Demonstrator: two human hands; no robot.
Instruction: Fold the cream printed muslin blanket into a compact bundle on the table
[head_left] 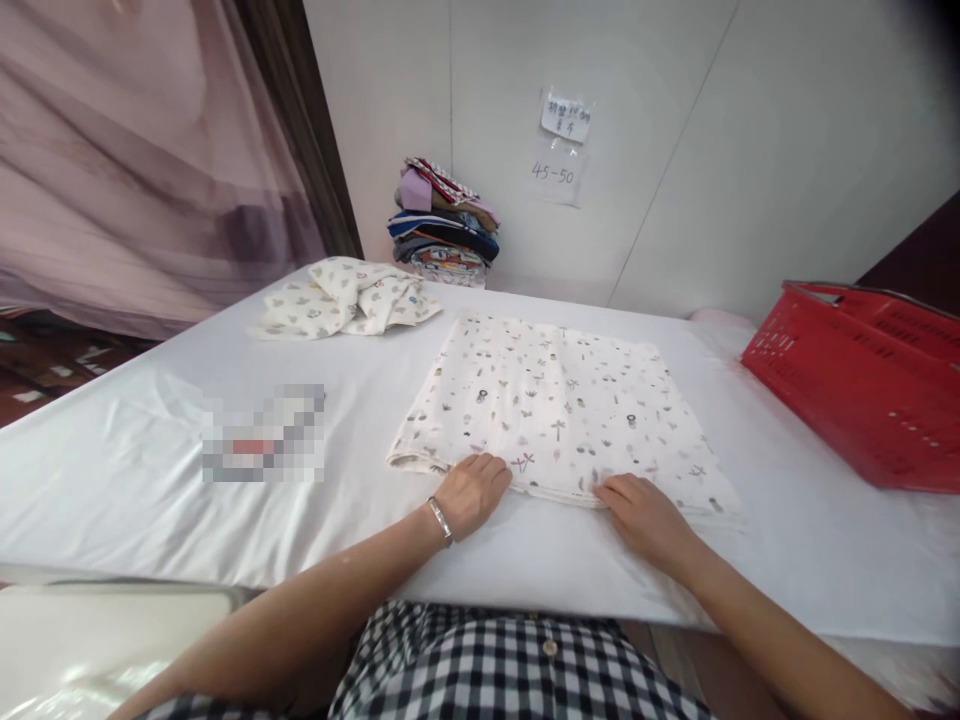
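A white cloth (555, 400) printed with small plants and palm trees lies folded and mostly flat on the white-covered table (360, 520). My left hand (474, 492) is closed on its near edge, left of the middle, with the fingertips curled at the fabric. Farther right along the same edge, my right hand (645, 515) pinches the cloth between thumb and fingers. The cloth's left corner shows several stacked layers, slightly curled. A silver bracelet (441, 521) is on my left wrist.
A crumpled patterned cloth (349, 298) lies at the back left. Behind the table's far edge rises a stack of folded fabrics (444, 225). A red plastic basket (862, 390) stands at the right. On the left, a blurred-out object (262, 435) rests near a pink curtain (150, 150).
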